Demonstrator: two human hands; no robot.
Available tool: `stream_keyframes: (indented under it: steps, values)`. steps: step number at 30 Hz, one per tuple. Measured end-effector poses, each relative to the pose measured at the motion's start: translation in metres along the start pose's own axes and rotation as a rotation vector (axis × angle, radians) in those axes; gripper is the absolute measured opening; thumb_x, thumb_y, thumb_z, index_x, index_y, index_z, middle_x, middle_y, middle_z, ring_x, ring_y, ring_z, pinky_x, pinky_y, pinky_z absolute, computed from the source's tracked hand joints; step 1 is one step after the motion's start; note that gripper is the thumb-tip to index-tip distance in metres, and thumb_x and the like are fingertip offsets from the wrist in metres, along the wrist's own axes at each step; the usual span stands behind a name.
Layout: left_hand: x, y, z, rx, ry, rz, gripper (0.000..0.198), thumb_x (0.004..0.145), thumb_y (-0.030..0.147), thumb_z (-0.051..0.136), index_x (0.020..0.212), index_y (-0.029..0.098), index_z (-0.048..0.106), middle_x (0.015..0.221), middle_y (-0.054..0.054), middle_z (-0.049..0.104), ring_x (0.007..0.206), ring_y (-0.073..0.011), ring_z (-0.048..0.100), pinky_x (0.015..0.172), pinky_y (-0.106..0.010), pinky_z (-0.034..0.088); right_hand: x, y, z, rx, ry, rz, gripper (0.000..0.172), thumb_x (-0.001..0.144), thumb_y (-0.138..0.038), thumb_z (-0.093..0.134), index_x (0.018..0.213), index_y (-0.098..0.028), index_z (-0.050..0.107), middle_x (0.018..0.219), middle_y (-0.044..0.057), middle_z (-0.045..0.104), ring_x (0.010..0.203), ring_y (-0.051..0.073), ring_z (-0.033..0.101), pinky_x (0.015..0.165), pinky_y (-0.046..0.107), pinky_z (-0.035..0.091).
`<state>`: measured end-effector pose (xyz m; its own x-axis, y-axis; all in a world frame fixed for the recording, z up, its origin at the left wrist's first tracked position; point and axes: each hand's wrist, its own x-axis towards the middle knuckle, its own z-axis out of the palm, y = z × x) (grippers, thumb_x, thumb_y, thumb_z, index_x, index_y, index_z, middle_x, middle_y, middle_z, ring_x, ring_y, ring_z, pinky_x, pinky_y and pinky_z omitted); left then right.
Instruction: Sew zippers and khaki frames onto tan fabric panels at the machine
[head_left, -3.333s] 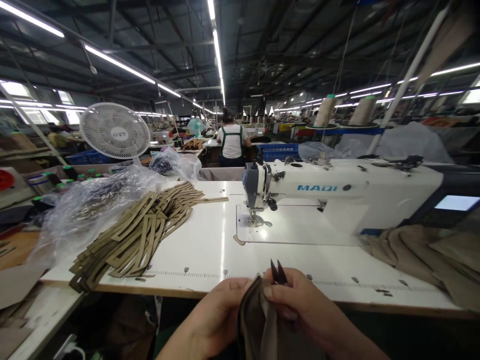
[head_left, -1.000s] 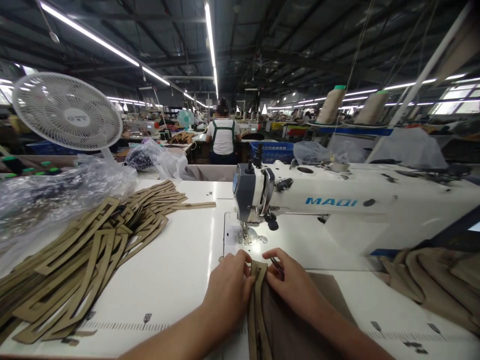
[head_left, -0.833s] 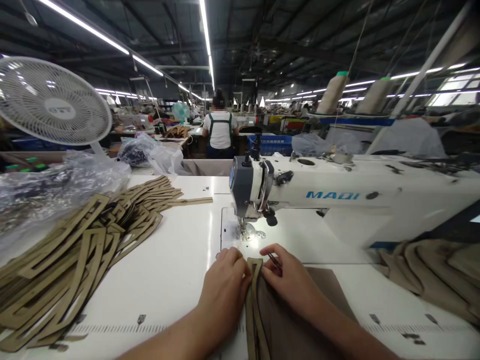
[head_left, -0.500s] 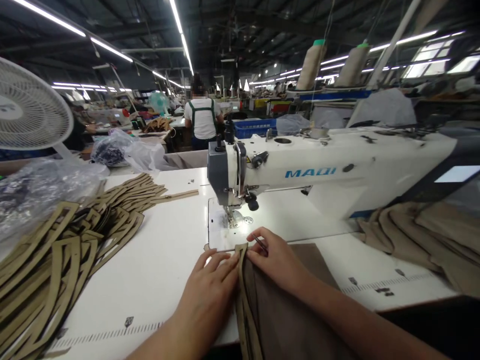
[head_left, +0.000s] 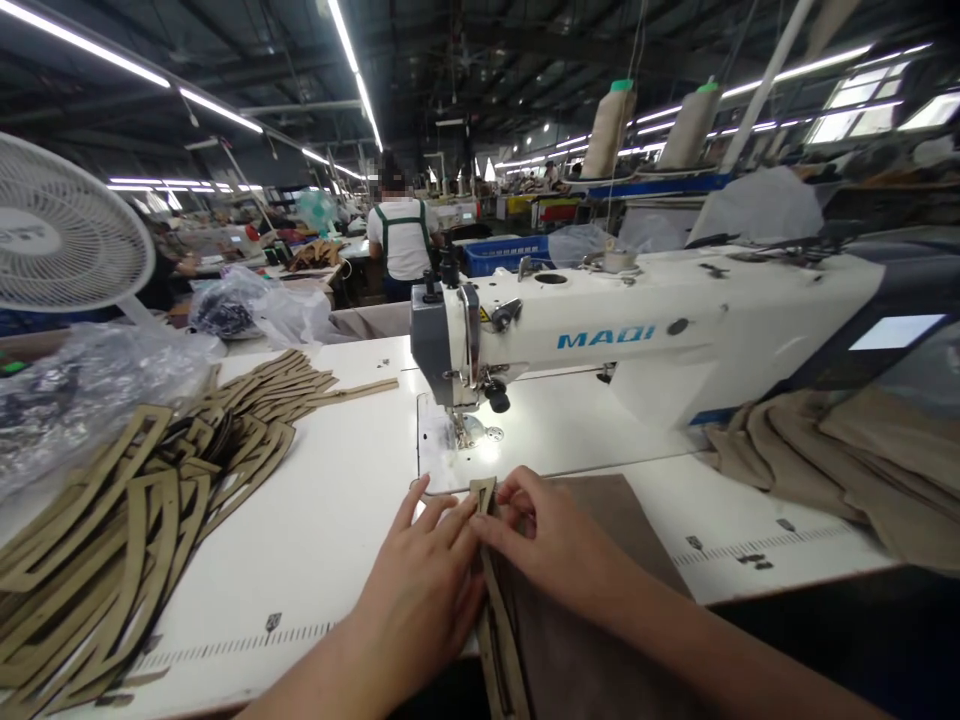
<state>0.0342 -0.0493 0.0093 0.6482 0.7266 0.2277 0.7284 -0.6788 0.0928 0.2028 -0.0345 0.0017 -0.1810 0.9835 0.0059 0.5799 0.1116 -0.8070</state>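
Note:
A khaki fabric strip with a long slot [head_left: 491,610] lies lengthwise along the left edge of a brown cloth panel [head_left: 600,580], in front of the sewing machine's needle area. My left hand [head_left: 431,565] is on the strip's left side, its outer fingers stretched toward the machine and its inner fingers gripping the strip near the top end. From the right, my right hand [head_left: 551,530] pinches the same end between thumb and curled fingers. Anything else inside the right fingers is hidden. The white sewing machine [head_left: 600,340] stands just beyond, its presser foot [head_left: 459,430] apart from the cloth.
Many slotted khaki strips [head_left: 150,500] are heaped at left, beside a plastic bag [head_left: 97,390] and a white fan [head_left: 67,230]. Brown cloth pieces [head_left: 810,470] are stacked at right. Thread cones [head_left: 609,130] stand behind the machine. A person [head_left: 405,235] works farther back.
My right hand has shifted slightly left over the strip's end, its fingers more curled. The thin dark metal tool seen in it earlier no longer shows. The view has turned slightly.

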Motion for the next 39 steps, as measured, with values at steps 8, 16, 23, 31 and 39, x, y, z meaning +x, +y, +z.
stream_keyframes:
  steps: [8,16,23,31,39]
  values:
    - [-0.002,-0.001,0.001,-0.07,0.001,-0.008,0.035,0.081,0.03,0.051,0.113,0.018,0.055,0.119,-0.008,0.06,0.11,-0.0257,0.051,0.11,-0.051,0.017,-0.003,0.005,0.003,-0.182,-0.07,-0.108,0.047,0.073,-0.008,0.046,0.118,-0.021,0.048,0.084,0.003,0.065,0.073,0.018,0.061,0.067,0.028,0.043]
    - [-0.008,0.001,0.01,-0.042,0.052,-0.029,0.036,0.086,0.032,0.047,0.119,0.017,0.053,0.124,-0.009,0.057,0.114,-0.0259,0.05,0.11,-0.049,0.019,-0.007,0.03,0.001,-0.479,-0.112,-0.384,0.044,0.067,-0.008,0.045,0.104,-0.019,0.065,0.091,0.009,0.064,0.08,0.024,0.062,0.072,0.04,0.05]
    - [-0.009,-0.01,0.037,0.059,0.214,0.069,0.039,0.087,0.034,0.042,0.12,0.014,0.053,0.126,-0.01,0.057,0.112,-0.0264,0.052,0.11,-0.049,0.02,-0.001,0.038,-0.005,-0.601,-0.022,-0.823,0.05,0.068,-0.006,0.039,0.114,-0.005,0.059,0.123,0.02,0.054,0.106,0.027,0.057,0.084,0.038,0.052]
    - [0.006,-0.03,0.046,0.098,0.223,0.037,0.042,0.087,0.035,0.041,0.123,0.015,0.051,0.127,-0.008,0.057,0.111,-0.0252,0.052,0.11,-0.048,0.02,0.03,0.041,-0.009,-0.611,-0.116,-0.789,0.059,0.062,-0.006,0.04,0.118,-0.002,0.057,0.128,0.018,0.05,0.104,0.028,0.059,0.083,0.04,0.053]
    - [0.03,-0.049,0.047,0.095,0.226,0.007,0.042,0.085,0.036,0.044,0.122,0.016,0.052,0.12,-0.009,0.061,0.111,-0.026,0.052,0.106,-0.049,0.028,0.06,0.045,-0.013,-0.508,-0.155,-0.732,0.062,0.063,-0.006,0.042,0.123,-0.006,0.053,0.133,0.016,0.045,0.114,0.025,0.052,0.094,0.037,0.046]
